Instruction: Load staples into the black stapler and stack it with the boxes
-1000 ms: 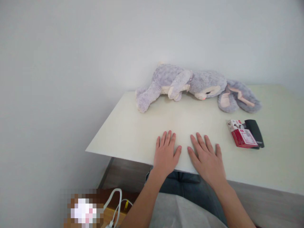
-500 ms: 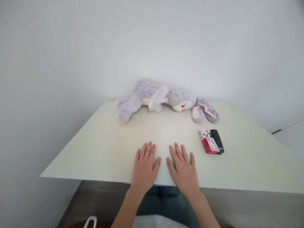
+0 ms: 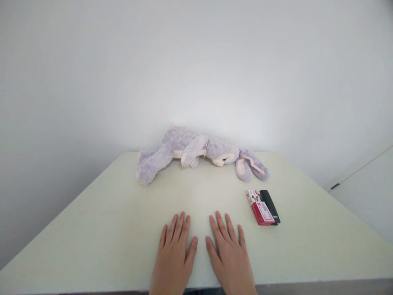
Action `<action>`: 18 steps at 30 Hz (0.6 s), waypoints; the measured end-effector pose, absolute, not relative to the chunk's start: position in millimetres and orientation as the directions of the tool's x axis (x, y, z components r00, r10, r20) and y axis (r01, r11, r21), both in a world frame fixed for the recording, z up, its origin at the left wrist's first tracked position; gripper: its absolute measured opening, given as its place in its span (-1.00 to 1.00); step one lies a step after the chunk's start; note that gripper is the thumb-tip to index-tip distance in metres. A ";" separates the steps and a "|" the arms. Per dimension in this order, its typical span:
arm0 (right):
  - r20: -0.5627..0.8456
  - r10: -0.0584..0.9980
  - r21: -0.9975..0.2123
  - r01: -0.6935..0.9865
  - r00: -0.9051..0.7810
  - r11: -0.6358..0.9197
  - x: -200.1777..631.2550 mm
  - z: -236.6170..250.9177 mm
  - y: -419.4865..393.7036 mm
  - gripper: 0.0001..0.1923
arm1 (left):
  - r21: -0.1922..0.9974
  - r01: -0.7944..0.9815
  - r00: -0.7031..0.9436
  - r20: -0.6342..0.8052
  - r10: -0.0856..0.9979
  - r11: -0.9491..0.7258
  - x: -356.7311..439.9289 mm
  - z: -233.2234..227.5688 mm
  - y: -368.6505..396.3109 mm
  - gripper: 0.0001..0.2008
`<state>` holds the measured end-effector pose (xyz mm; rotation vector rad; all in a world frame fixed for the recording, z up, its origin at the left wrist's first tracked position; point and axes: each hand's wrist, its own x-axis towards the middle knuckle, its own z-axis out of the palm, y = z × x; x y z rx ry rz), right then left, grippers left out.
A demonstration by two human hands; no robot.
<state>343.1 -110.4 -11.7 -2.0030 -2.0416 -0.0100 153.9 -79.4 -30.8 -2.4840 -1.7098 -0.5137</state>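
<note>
plush rabbit [image 3: 196, 153] lengthwise across table [image 3: 92, 229] (ears rightward)

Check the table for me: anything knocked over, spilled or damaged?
Nothing spilled or damaged. The plush rabbit lies flopped on its side at the far edge. The red box and black case sit side by side, slightly askew.

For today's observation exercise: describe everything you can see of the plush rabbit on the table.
The plush rabbit is grey-lilac fluffy fabric with cream belly, muzzle and inner ears, and a pink nose. It lies on its side at the far edge of the table, by the wall, legs stretched left, long ears trailing right, one arm folded forward. Something thin circles its neck. Nothing but the table touches it; both hands lie well short of it.
</note>
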 end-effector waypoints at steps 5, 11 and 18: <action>0.206 0.978 -0.186 0.981 -0.017 0.056 345.9 -18.3 -107.6 -0.38 | 0.114 0.921 0.321 0.321 0.891 -0.373 151.7 -33.9 -77.4 -0.37; 0.237 0.971 -0.189 0.978 -0.037 0.083 350.4 -28.5 -104.3 -0.37 | 0.101 0.918 0.330 0.343 0.879 -0.384 149.3 -42.9 -72.6 -0.36; 0.244 0.969 -0.190 0.978 -0.035 0.083 352.5 -35.0 -100.4 -0.37 | 0.070 0.915 0.347 0.366 0.863 -0.398 145.9 -54.1 -67.8 -0.34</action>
